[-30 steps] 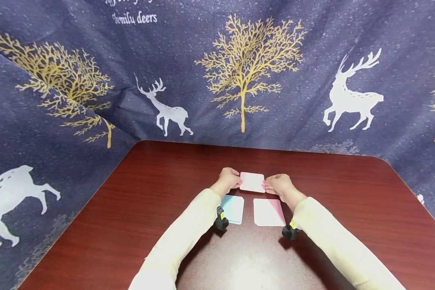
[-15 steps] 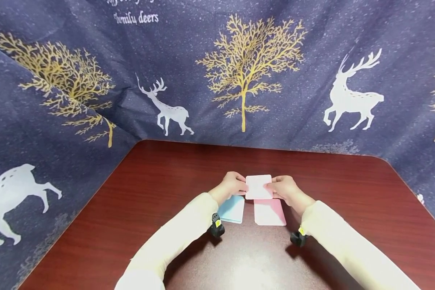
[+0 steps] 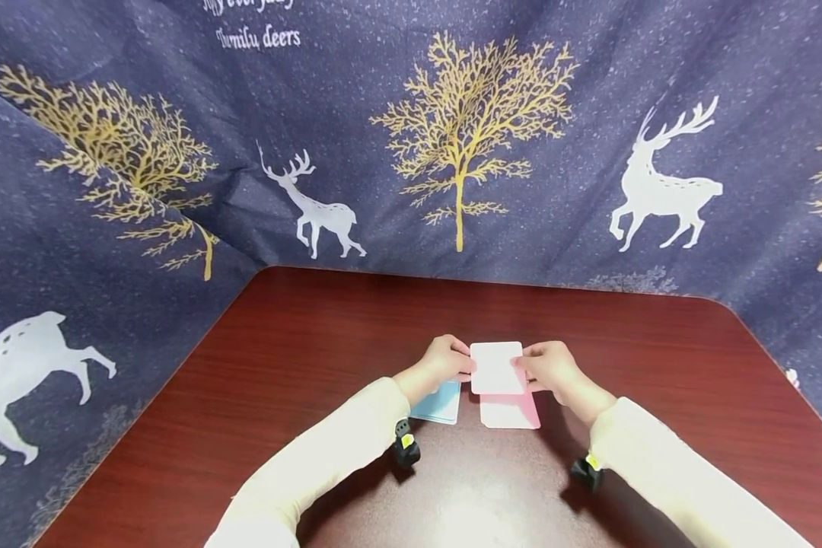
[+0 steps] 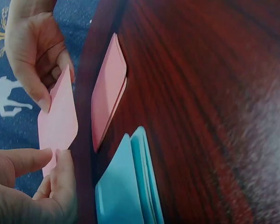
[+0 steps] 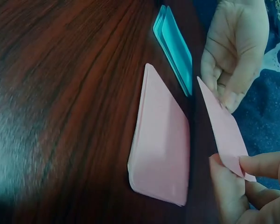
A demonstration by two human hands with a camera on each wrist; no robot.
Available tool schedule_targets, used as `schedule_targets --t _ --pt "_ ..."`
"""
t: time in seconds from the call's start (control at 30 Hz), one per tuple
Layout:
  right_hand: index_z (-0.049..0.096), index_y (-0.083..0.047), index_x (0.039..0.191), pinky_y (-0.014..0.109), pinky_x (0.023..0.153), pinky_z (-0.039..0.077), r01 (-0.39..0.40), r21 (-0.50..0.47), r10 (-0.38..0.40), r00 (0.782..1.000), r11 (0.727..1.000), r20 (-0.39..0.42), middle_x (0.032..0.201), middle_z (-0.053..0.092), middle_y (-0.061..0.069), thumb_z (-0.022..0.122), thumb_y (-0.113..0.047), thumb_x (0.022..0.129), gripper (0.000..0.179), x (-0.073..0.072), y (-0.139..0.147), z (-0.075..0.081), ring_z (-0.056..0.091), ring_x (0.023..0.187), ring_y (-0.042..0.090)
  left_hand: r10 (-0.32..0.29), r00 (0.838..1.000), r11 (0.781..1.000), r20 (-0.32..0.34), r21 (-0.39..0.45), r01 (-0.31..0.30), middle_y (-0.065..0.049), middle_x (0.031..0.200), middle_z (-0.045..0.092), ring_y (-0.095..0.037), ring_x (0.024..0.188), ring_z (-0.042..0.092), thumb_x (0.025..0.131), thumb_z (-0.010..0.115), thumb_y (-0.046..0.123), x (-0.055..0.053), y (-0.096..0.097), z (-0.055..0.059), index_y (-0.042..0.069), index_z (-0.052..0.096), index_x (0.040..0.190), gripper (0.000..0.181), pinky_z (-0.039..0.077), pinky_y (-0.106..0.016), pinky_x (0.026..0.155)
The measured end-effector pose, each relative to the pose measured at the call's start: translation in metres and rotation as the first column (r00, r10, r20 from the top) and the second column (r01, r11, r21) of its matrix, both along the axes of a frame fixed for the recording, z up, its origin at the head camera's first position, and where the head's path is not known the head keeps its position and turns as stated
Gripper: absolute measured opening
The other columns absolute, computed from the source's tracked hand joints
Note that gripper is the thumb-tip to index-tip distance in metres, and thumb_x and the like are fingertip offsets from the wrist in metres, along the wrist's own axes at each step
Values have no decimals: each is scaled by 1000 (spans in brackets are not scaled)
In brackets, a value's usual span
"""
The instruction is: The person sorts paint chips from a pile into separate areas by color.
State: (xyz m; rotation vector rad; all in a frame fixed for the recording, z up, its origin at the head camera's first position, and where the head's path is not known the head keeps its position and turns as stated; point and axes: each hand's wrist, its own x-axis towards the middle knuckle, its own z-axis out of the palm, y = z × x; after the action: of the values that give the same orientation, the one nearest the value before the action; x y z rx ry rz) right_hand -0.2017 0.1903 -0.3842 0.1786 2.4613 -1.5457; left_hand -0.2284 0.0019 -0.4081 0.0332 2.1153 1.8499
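A pale pink card (image 3: 495,367) with rounded corners is held up between both hands. My left hand (image 3: 445,359) pinches its left edge between thumb and fingers, and my right hand (image 3: 549,367) pinches the opposite edge. In the left wrist view the held pink card (image 4: 58,123) stands tilted above the table. Below it lies a stack of pink cards (image 5: 161,144), partly covered by the held card in the head view. To the left is a stack of light blue cards (image 3: 440,403), slightly fanned and partly hidden behind my left wrist.
Both stacks lie on a dark red-brown wooden table (image 3: 329,327) with a bright reflection near the front. A dark blue cloth (image 3: 562,190) printed with deer and golden trees hangs behind the table. A small black camera sits on each wrist.
Both hands have brought the pink card nearer and slightly right, from behind the stacks to over the pink stack's far part. The card now faces the head camera more squarely.
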Motion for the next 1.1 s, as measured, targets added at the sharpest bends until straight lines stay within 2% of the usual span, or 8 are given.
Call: schedule_targets --t 0.17,0.33,0.53,0.87,1.1 --pt "54 19 110 40 67 59 -30 17 29 999 999 30 75 65 10 61 -5 88 33 7 9 4 63 65 16 -14 1000 1000 -9 28 15 -18 84 63 -18 70 62 83 59 -13 9 5 1 -10 53 97 16 58 -35 72" --pt "54 18 108 35 63 59 -38 36 36 998 999 50 72 65 6 65 -4 86 34 15 18 -3 63 63 14 -49 999 999 -14 0 49 -17 81 62 -17 69 62 82 60 -12 15 9 1 -10 54 95 15 59 -32 71" --pt "57 12 95 26 54 55 -42 71 41 999 997 4 69 62 3 68 -4 82 23 20 20 -8 59 59 12 -58 998 997 17 -49 59 -16 77 59 -15 63 60 79 62 -12 20 12 -3 -8 53 91 16 59 -29 66" --pt "52 15 109 30 50 55 -33 77 36 999 996 -28 75 63 9 69 -1 79 38 23 17 -16 60 54 14 -50 998 985 -24 -168 45 -15 74 61 -17 60 62 75 63 -14 25 15 -4 -4 51 82 18 58 -26 59" --pt "55 13 106 32 52 55 -28 154 40 996 988 -75 77 63 11 69 -1 78 34 24 16 -22 59 60 15 -76 997 973 -19 -218 70 -14 70 61 -18 60 65 72 64 -16 26 16 -6 -3 51 80 20 57 -25 57"
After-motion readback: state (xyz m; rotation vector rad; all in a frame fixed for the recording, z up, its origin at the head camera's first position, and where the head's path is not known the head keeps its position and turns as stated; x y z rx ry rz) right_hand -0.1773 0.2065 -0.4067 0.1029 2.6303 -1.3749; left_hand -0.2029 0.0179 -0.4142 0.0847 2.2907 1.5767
